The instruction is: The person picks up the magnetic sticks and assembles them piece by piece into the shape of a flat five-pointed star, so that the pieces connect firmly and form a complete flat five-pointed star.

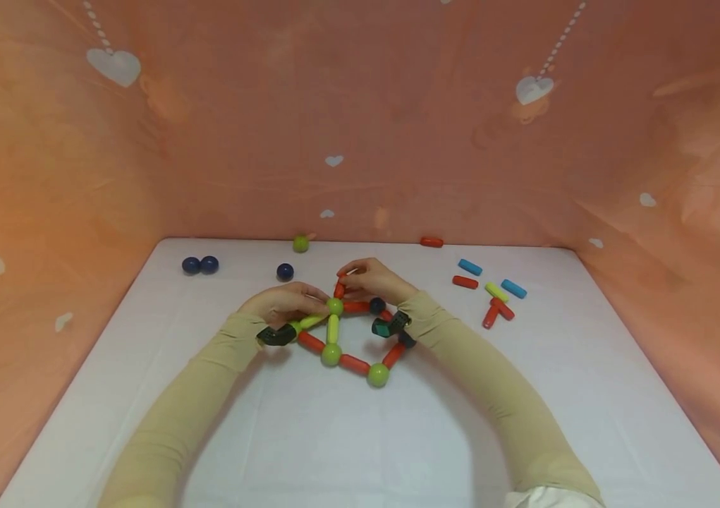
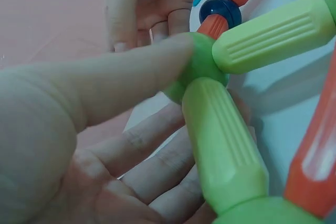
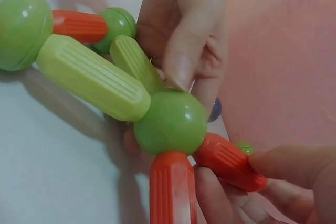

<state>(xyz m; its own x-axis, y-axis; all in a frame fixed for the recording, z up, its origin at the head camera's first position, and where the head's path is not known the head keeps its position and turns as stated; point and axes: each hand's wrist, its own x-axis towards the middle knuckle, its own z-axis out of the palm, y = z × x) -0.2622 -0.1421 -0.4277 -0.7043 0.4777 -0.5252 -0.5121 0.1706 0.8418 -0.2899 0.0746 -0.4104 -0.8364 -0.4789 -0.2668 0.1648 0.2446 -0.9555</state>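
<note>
The right hand [image 1: 375, 281] pinches the red rod [image 1: 339, 290] between its thumb and fingers, which are clamped near the outer end. The other end of this rod meets the top ball [image 1: 334, 306], a green one. In the head view the long axis of the rod goes from the ball away from the person, leaning slightly to the right. How steeply it rises from the table [image 1: 271, 437], I cannot tell.

The left hand [image 1: 286, 302] holds this same ball. Its thumb presses on the ball and the fingers lie behind, side by side.

The ball is one corner of a frame [image 1: 331, 354] made of rods and balls, at the middle of the table. The frame has a triangle at the left and a larger, five-sided part at the right. Their common side is a yellow rod [image 1: 333, 329], which points from the ball toward the person.

On the far left, two navy balls [image 1: 199, 265] touch each other; another navy ball [image 1: 285, 271] and a green ball [image 1: 300, 243] lie nearer to the middle. On the right are loose rods [image 1: 496, 292], red, blue and yellow, pointing in different directions.
</note>
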